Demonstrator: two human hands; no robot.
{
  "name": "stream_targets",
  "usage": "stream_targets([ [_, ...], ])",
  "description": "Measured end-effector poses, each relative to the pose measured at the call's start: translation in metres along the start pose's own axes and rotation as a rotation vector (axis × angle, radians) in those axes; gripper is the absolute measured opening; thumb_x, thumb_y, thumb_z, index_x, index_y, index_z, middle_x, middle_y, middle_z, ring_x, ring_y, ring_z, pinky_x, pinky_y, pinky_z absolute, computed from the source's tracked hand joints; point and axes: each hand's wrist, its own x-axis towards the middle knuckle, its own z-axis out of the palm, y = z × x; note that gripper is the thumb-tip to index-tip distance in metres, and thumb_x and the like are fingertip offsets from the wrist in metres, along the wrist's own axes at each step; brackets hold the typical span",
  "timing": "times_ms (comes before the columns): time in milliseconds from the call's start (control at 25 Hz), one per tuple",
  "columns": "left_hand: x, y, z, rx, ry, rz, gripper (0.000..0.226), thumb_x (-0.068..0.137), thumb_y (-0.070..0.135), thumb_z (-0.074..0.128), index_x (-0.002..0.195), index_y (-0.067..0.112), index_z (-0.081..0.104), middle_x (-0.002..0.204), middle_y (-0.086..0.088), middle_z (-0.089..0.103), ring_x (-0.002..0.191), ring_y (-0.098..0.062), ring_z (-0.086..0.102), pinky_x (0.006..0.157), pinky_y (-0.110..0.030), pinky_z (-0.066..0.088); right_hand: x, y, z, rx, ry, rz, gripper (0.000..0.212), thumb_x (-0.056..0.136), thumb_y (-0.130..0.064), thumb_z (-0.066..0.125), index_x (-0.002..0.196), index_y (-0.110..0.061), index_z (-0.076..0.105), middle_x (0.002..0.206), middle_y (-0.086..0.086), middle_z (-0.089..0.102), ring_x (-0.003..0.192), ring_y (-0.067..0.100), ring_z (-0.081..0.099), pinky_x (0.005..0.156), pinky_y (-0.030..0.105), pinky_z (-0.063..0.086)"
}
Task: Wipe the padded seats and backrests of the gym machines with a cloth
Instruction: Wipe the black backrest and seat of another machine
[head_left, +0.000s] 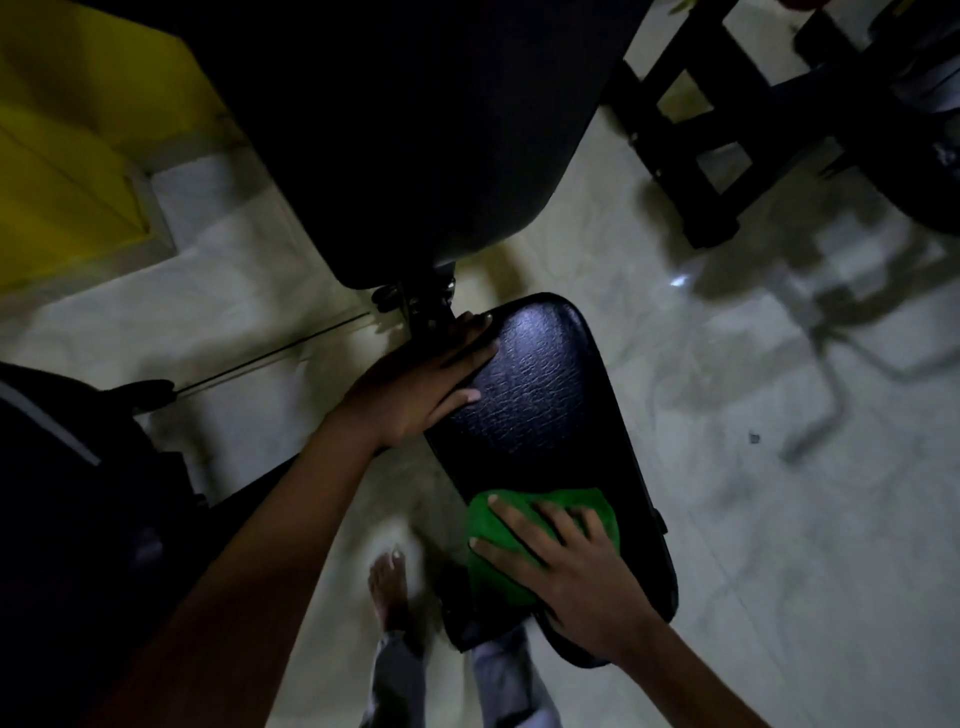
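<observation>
Two hands work on the padded seat (540, 405). The right hand (576, 566) lies spread and flat on the green cloth (498, 530), pressing it on the near end to wipe. The left hand (421, 384), fingers straight, rests on the far edge, probably to steady the seat.

Dim, blurred wide-angle view; glare on floor (680, 280).

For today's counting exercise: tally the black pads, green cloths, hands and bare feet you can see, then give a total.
Black pads: 2 (seat pad, backrest pad)
Green cloths: 1 (cloth)
Hands: 2 (left hand, right hand)
Bare feet: 1 (foot)
Total: 6
</observation>
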Motion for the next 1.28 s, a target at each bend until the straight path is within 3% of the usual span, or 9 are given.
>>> stream_targets([
  [240,0.005,0.011,0.014,0.048,-0.018,0.028,0.059,0.096,0.043,0.031,0.143,0.007,0.039,0.154,-0.013,0.028,0.142,-0.031,0.024,0.112,-0.048,0.029,0.039,0.009,-0.01,0.0,0.093,0.167,0.09,0.052,-0.038,0.072,0.137,-0.039,0.043,0.149,0.003,0.039,0.108,0.028,0.042,0.081,0.038,0.035],
  [360,0.004,0.016,0.011,0.079,-0.023,0.055,0.06,0.096,0.04,0.032,0.142,0.003,0.04,0.153,-0.013,0.031,0.141,-0.028,0.027,0.114,-0.042,0.026,-0.001,-0.006,0.01,0.025,0.055,0.156,0.096,0.048,-0.033,0.076,0.138,-0.039,0.043,0.15,0.002,0.036,0.11,0.028,0.042,0.081,0.038,0.029],
  [520,0.005,0.025,0.009,0.082,-0.006,0.086,0.059,0.095,0.037,0.034,0.14,-0.001,0.042,0.15,-0.016,0.035,0.139,-0.03,0.031,0.113,-0.038,0.018,-0.062,-0.015,0.023,0.06,-0.016,0.11,0.088,0.052,-0.03,0.063,0.137,-0.041,0.042,0.149,0.0,0.036,0.107,0.027,0.046,0.077,0.04,0.042],
  [640,0.01,0.034,0.016,0.124,-0.041,0.146,0.058,0.095,0.038,0.032,0.139,0.001,0.042,0.149,-0.016,0.037,0.138,-0.031,0.034,0.112,-0.04,0.02,-0.038,-0.006,0.014,0.02,0.014,0.099,0.088,0.052,-0.037,0.064,0.137,-0.038,0.042,0.146,0.004,0.041,0.105,0.029,0.044,0.079,0.038,0.032],
  [800,0.014,0.044,0.021,0.124,-0.056,0.144,0.06,0.095,0.039,0.031,0.141,0.003,0.04,0.151,-0.014,0.035,0.139,-0.03,0.032,0.112,-0.045,0.023,0.004,-0.007,0.005,0.047,0.098,0.293,0.096,0.047,-0.033,0.07,0.139,-0.036,0.04,0.146,0.006,0.042,0.105,0.029,0.044,0.078,0.037,0.033],
  [1000,0.014,0.044,0.019,0.09,-0.037,0.139,0.06,0.094,0.04,0.034,0.141,0.004,0.04,0.151,-0.013,0.036,0.139,-0.03,0.031,0.113,-0.044,0.021,-0.075,-0.038,0.039,0.115,0.073,0.313,0.072,0.066,-0.031,0.044,0.138,-0.041,0.041,0.148,0.002,0.038,0.106,0.027,0.05,0.08,0.037,0.039],
  [1120,0.012,0.054,0.022,0.114,-0.006,0.085,0.058,0.093,0.037,0.034,0.139,0.003,0.042,0.149,-0.014,0.038,0.137,-0.032,0.034,0.11,-0.049,0.027,-0.094,-0.028,0.037,0.128,0.063,0.31,0.084,0.056,-0.032,0.062,0.137,-0.042,0.04,0.146,0.002,0.042,0.103,0.026,0.048,0.074,0.035,0.043],
  [1200,0.012,0.06,0.024,0.115,0.003,0.049,0.058,0.093,0.036,0.032,0.14,0.004,0.041,0.151,-0.013,0.035,0.138,-0.031,0.033,0.11,-0.049,0.025,-0.071,-0.011,0.029,0.086,0.097,0.294,0.096,0.048,-0.035,0.072,0.139,-0.038,0.039,0.145,0.005,0.044,0.103,0.028,0.043,0.076,0.035,0.036],
  [1280,0.009,0.066,0.025,0.107,0.013,-0.004,0.058,0.093,0.036,0.031,0.141,0.004,0.04,0.151,-0.013,0.034,0.139,-0.031,0.031,0.111,-0.049,0.023,-0.033,0.006,0.015,0.12,0.169,0.363,0.094,0.049,-0.033,0.071,0.138,-0.037,0.042,0.146,0.006,0.043,0.103,0.028,0.041,0.076,0.035,0.029],
])
